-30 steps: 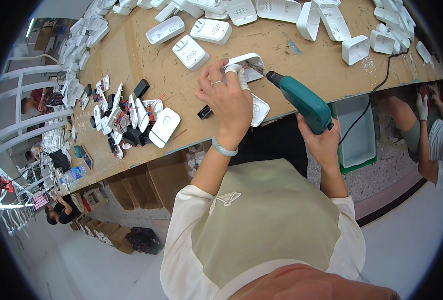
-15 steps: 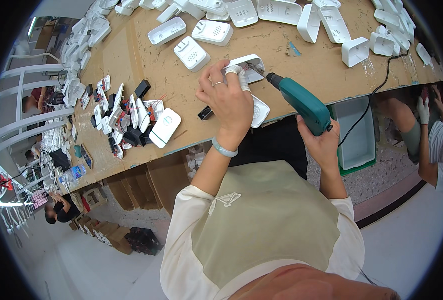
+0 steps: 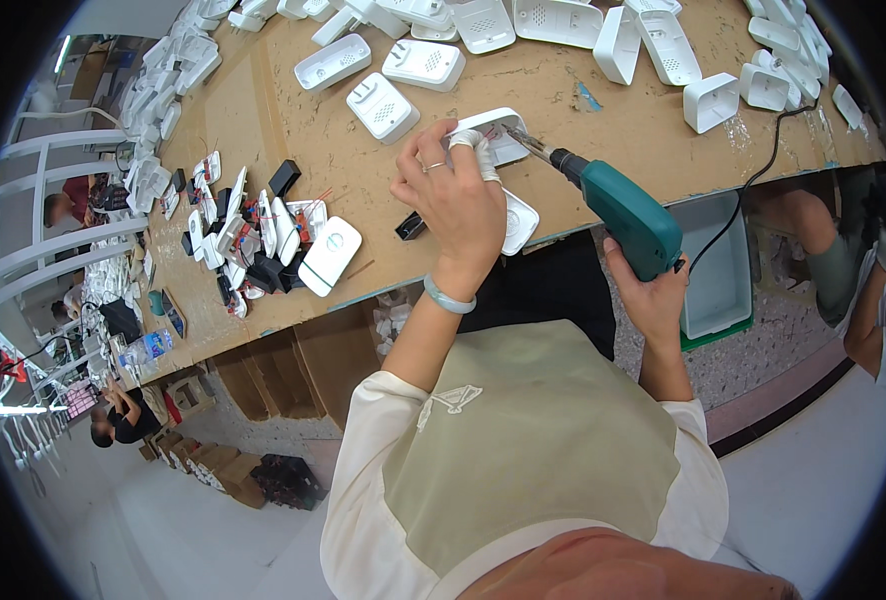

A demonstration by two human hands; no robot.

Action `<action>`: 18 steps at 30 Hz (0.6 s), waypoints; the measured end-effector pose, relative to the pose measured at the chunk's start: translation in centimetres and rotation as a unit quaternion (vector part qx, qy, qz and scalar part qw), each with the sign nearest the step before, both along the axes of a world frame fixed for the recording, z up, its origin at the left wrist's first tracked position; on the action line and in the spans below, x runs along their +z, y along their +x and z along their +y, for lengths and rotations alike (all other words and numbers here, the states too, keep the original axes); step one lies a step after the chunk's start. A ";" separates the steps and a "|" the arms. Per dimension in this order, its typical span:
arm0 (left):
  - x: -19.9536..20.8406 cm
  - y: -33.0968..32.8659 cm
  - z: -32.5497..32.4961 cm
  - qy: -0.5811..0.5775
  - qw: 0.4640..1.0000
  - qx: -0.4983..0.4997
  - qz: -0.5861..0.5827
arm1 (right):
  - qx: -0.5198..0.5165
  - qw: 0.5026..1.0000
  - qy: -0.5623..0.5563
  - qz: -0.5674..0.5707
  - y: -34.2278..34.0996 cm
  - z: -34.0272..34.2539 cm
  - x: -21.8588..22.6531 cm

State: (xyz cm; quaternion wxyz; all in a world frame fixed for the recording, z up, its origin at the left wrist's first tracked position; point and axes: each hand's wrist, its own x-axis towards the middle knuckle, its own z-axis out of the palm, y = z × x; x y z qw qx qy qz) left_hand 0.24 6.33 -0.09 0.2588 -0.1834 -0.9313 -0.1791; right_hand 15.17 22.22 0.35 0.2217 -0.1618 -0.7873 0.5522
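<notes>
My left hand (image 3: 458, 208), white tape around a fingertip, is closed on a white plastic housing (image 3: 510, 150) with its hollow side up and thin reddish wires inside. In my right hand (image 3: 655, 303) is a green soldering gun (image 3: 631, 220) with a black collar. Its slim metal tip reaches over the housing's right end; whether it touches cannot be made out. Just below the left fingers lies a rounded white cover (image 3: 521, 223), partly hidden. A small black part (image 3: 410, 227) sits beside my left wrist.
White plug housings (image 3: 383, 108) lie beyond my hands, with more along the far edge. At left is a pile of white covers, black blocks and wired parts (image 3: 263, 235). A black cord (image 3: 738, 190) crosses the table edge at right, above a grey bin (image 3: 713, 280). Another person's arm (image 3: 866, 325) shows at far right.
My right hand has drawn the soldering gun back to the right and slightly down, its tip moving from inside the housing toward the housing's right end. My left hand stays put.
</notes>
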 end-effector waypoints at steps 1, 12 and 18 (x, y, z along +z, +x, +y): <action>0.0 0.0 0.0 0.000 1.000 0.000 0.000 | 0.000 1.000 0.000 0.000 0.0 0.0 -0.1; 0.0 0.0 0.1 0.005 1.000 0.001 0.006 | 0.014 1.000 0.000 -0.011 -0.7 -0.2 0.0; 0.0 -0.1 0.1 0.019 1.000 -0.020 -0.002 | 0.021 1.000 0.002 -0.017 -1.2 -0.1 0.0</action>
